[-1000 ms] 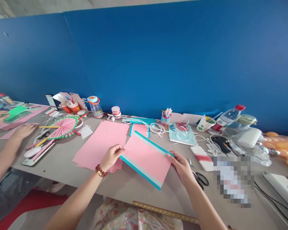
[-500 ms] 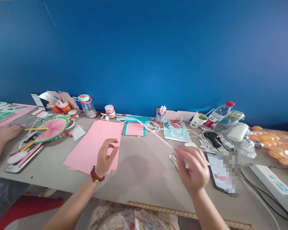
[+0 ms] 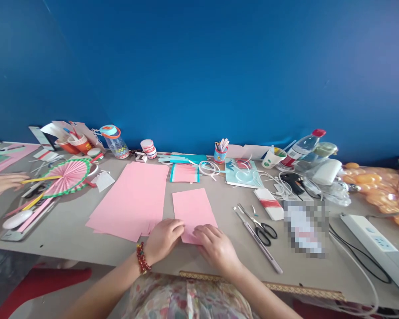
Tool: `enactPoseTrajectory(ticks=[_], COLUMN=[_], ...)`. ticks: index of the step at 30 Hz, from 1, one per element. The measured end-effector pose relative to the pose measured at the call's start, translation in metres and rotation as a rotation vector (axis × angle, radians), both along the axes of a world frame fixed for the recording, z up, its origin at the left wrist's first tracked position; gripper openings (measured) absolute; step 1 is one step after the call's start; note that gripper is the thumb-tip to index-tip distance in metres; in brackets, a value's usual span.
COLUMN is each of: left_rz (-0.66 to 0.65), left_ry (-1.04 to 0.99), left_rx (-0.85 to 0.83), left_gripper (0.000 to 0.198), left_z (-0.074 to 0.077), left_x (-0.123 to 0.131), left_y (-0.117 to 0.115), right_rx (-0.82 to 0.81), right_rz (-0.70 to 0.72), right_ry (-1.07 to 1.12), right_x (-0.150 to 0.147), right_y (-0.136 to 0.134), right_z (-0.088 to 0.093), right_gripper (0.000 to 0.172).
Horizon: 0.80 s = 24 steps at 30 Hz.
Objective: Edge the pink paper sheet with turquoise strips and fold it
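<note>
A small pink sheet of paper (image 3: 193, 208) lies on the table in front of me. My left hand (image 3: 164, 241) has its fingertips drawn together at the sheet's near left corner. My right hand (image 3: 217, 248) bends over the near right edge, fingers close together on the paper; its thumb is hidden. Left of the sheet is a stack of larger pink paper (image 3: 129, 199). Scissors with black handles (image 3: 264, 232) and a slim pale cutter-like tool (image 3: 257, 239) lie to the right. Beyond the sheet are a pink piece with blue edges (image 3: 184, 173) and a coil of white strip (image 3: 209, 168).
A co-worker's hand (image 3: 6, 182) is at the far left beside a pink-and-green paper fan (image 3: 69, 177). Along the wall stand a water bottle (image 3: 115, 141), a pen cup (image 3: 221, 154) and a plastic bottle (image 3: 302, 150). A power strip (image 3: 372, 241) lies at right.
Both hands have come down and together onto a small pink sheet that was not on this spot before. The pale strip that ran to my right hand now lies with the coil. The scissors are uncovered.
</note>
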State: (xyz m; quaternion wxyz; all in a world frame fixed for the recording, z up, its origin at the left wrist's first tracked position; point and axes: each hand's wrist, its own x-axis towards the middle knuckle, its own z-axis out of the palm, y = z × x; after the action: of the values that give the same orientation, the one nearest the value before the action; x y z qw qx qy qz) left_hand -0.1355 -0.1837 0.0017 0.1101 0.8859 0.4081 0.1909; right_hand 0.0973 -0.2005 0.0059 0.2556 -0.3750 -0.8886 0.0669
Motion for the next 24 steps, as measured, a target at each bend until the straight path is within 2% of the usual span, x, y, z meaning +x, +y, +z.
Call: enactPoseTrajectory(ticks=[3, 6, 10, 12, 16, 20, 24], left_rz=[-0.002, -0.02, -0.065, -0.066, 0.002, 0.041, 0.036], left_ry=[-0.046, -0.022, -0.005, 0.017, 0.06, 0.019, -0.031], left_rx=[0.001, 0.007, 0.046, 0.037, 0.004, -0.041, -0.066], left_gripper=[0.031, 0.032, 0.02, 0.008, 0.019, 0.017, 0.015], left_z=[-0.005, -0.003, 0.005, 0.006, 0.0, -0.006, -0.007], left_x=[-0.01, -0.013, -0.009, -0.007, -0.008, -0.013, -0.019], left_y=[0.005, 0.005, -0.007, -0.013, -0.018, -0.017, -0.016], right_rx=[-0.048, -0.05, -0.045, -0.056, -0.069, -0.082, -0.115], right_rz=[-0.029, -0.021, -0.042, -0.049, -0.034, -0.018, -0.025], right_ry=[-0.002, -0.019, -0.039, -0.037, -0.013, 0.0, 0.058], right_x=[0.023, 0.034, 0.027, 0.022, 0.022, 0.029, 0.034], right_y=[0.004, 0.004, 0.0, -0.002, -0.003, -0.006, -0.01], right_z=[0.001, -0.002, -0.007, -0.008, -0.01, -0.01, -0.015], right_gripper=[0.017, 0.017, 0.018, 0.018, 0.019, 0.019, 0.015])
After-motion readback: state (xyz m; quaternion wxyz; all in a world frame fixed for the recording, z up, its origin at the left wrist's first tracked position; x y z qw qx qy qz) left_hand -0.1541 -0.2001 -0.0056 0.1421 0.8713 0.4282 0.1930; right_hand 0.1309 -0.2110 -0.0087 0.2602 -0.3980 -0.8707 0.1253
